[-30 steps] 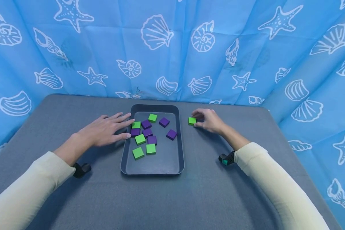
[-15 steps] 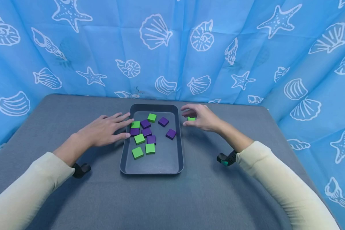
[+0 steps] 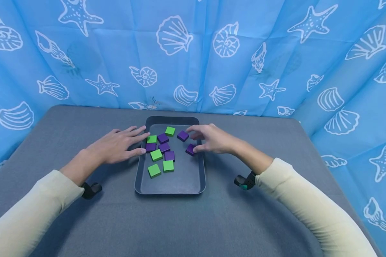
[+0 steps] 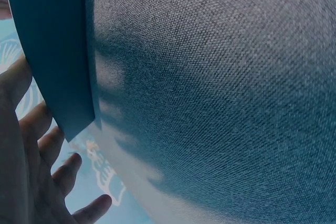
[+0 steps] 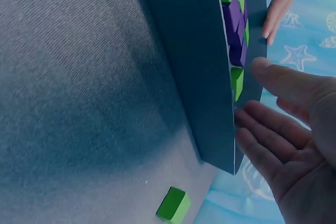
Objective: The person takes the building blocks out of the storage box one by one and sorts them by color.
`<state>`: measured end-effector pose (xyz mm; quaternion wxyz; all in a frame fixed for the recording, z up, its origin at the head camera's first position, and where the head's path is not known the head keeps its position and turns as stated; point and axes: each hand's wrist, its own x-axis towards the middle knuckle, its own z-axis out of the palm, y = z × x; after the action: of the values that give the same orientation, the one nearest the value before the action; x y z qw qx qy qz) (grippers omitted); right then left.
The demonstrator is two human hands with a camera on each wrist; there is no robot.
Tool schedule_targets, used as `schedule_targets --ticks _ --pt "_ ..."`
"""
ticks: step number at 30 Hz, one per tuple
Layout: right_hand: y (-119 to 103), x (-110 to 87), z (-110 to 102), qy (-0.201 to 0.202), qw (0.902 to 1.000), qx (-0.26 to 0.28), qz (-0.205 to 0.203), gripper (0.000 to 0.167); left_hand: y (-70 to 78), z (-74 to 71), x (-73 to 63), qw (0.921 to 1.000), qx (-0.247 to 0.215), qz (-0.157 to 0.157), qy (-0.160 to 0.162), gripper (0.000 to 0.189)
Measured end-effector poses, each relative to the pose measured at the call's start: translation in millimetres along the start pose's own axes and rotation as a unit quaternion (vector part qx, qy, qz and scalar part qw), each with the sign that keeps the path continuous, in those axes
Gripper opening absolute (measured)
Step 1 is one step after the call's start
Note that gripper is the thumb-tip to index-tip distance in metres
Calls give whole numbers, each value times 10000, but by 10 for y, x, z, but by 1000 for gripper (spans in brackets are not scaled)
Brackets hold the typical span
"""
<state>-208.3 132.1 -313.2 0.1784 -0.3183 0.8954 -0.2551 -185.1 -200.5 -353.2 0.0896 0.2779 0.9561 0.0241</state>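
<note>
A dark grey tray lies on the table with several green and purple square blocks in it. My left hand rests with fingers spread at the tray's left rim. Over the right rim reaches my right hand, thumb and fingers apart. Its thumb is at one purple block, its fingertips beside another purple block; whether they touch is unclear. In the right wrist view nothing sits between thumb and fingers. A green block stands on the table outside the tray; the right hand hides it in the head view.
The grey cloth-covered table reaches back to a blue curtain printed with shells and starfish. Inside the tray, several green and purple blocks cluster at the left, one green block near the back.
My right hand has let go of the green block right of the tray and moved left over the tray's right rim to the purple blocks. The left hand stays put.
</note>
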Motion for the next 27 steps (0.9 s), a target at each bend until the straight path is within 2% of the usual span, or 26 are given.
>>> schedule_targets --ticks 9,17,22,27 --pt "-143 112 94 -228 9986 -456 122 61 4 -20 -23 10000 19 10 -6 72" --pt "-187 134 171 -270 9968 -716 242 50 -2 14 -5 10000 37 -16 -12 73" --pt "-195 129 182 -338 9978 -511 240 46 -6 21 4 10000 44 -24 -22 73" --pt "-200 119 174 -764 9966 -207 209 45 -1 8 12 10000 0 -32 -43 72"
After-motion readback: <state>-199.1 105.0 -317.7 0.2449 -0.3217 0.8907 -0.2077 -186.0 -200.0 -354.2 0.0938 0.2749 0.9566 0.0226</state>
